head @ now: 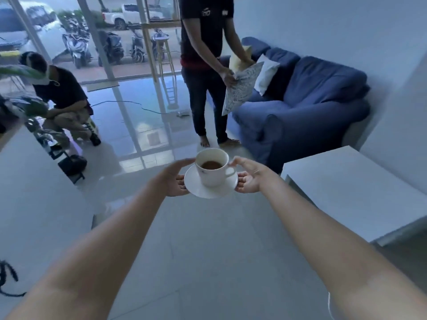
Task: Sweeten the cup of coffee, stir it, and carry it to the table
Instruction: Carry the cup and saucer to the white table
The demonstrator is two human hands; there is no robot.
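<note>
White cup (211, 167) of coffee rides on its saucer (209, 189), each rim clamped by the left hand (176, 179) and right hand (250, 177). Carrying appears underway; next, swing right and lower it level onto the white surface (346, 190).

This looks like a home living room or small lounge: a blue sofa (300, 100) with cushions (265, 73) against the wall, a low white table (351, 188) just beside the sofa, and floor-to-ceiling glass (97, 42) beyond it facing parked scooters (78, 45).
</note>
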